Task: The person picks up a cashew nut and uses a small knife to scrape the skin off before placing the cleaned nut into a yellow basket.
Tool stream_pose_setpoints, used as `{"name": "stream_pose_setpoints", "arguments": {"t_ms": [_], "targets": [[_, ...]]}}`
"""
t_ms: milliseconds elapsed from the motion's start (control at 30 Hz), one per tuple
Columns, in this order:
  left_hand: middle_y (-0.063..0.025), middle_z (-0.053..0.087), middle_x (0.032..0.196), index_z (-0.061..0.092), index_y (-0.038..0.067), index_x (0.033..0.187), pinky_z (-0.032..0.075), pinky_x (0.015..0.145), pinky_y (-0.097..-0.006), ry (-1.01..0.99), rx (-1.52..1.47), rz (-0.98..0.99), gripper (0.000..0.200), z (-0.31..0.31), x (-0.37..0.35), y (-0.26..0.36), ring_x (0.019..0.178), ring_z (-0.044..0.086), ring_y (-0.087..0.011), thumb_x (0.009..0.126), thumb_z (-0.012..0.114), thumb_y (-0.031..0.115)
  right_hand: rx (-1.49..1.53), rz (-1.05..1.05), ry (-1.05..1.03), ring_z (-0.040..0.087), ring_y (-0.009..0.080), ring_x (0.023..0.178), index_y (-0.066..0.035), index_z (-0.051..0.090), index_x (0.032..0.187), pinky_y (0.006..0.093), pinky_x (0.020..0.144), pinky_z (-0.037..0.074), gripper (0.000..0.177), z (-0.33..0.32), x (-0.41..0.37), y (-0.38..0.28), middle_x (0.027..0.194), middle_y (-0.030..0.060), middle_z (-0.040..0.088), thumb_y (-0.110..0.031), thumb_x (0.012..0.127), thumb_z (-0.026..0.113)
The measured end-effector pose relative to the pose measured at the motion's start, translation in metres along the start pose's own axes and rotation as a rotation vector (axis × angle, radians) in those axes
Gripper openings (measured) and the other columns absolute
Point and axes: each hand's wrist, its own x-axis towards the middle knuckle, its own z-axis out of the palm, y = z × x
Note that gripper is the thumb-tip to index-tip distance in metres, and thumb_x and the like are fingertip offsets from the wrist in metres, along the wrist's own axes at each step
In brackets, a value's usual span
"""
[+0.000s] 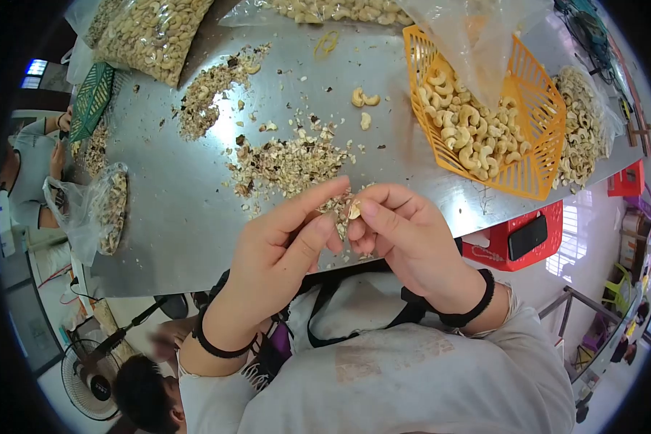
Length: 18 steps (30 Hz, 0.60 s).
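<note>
Both hands meet in front of my chest, over the near edge of the metal table. My right hand [410, 233] pinches a small pale cashew piece [354, 210] with bits of brown skin between thumb and forefinger. Close beside it, my left hand [286, 242] has its forefinger stretched out, while the thumb presses toward the curled fingers; what lies between them is hidden. Just beyond the fingertips spreads a pile of peeled cashew skins and crumbs [289, 160]. Whole cashews [474, 130] fill an orange plastic basket [535, 181] to the right.
Farther off lie another crumb pile [210, 98], a few loose cashews [364, 98] and a large bag of cashews [152, 36]. More bags stand at left [112, 210] and right [579, 130]. A phone [528, 237] rests on a red stool [484, 254]. Other people sit at left.
</note>
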Motion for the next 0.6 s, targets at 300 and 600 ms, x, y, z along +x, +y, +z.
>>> {"name": "stream_pose_setpoints", "arguments": {"t_ms": [300,600], "targets": [[-0.0042,0.055,0.078,0.041,0.002,0.114,0.041,0.06,-0.0185,-0.005,0.092,0.15,0.034,0.0033,0.0025,-0.0049,0.066,0.05,-0.0067,0.08,0.045,0.006,-0.11,-0.093,0.064,0.047,0.008,0.062,-0.001,0.049,0.088,0.0191,0.057,0.039,0.012,0.001,0.0032,0.0019,0.07,0.0032,0.053,-0.012,0.081,0.047],[-0.0091,0.056,0.084,0.043,0.0,0.111,0.043,0.062,-0.0202,0.028,0.156,0.206,0.033,0.0034,0.0038,-0.0067,0.067,0.054,-0.0105,0.079,0.046,0.004,-0.148,-0.2,-0.003,0.052,0.0109,0.067,0.001,0.047,0.09,0.022,0.062,0.043,0.012,0.0022,0.0068,0.0018,0.076,0.006,0.053,-0.004,0.079,0.048]]}}
